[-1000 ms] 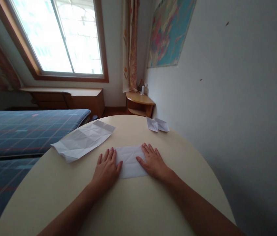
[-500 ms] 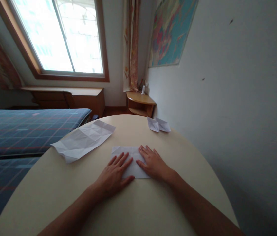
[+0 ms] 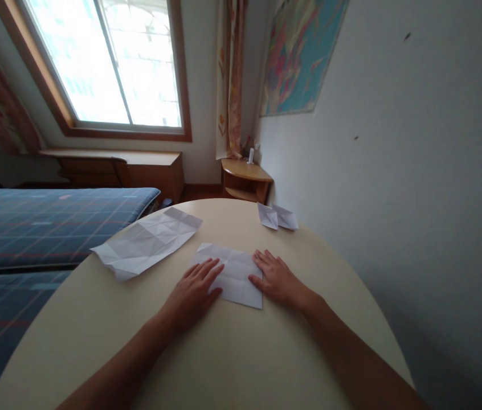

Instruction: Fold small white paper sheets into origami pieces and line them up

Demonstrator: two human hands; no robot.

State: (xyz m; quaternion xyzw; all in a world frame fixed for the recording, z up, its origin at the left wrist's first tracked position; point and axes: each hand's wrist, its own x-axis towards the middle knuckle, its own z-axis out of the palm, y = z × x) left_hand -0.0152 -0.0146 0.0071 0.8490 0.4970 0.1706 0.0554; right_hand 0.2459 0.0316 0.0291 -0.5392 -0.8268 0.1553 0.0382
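A creased white sheet of paper [image 3: 239, 279] lies flat on the round cream table [image 3: 232, 353], turned slightly askew. My left hand [image 3: 196, 287] rests on its left side with the fingers stretched out. On the right edge of the paper lies my right hand [image 3: 278, 279], its fingers spread and the palm down. Both hands touch the sheet without gripping it. The parts of the paper under the fingers are hidden.
A larger crumpled white sheet [image 3: 149, 242] lies at the table's far left. Folded white paper pieces [image 3: 278, 217] stand near the far right edge. A blue plaid mattress [image 3: 53, 228] borders the left side, a white wall [image 3: 395, 171] the right.
The paper has turned a little clockwise, its left top corner moving away from me. My hands have moved apart: the left slightly leftward, the right slightly rightward.
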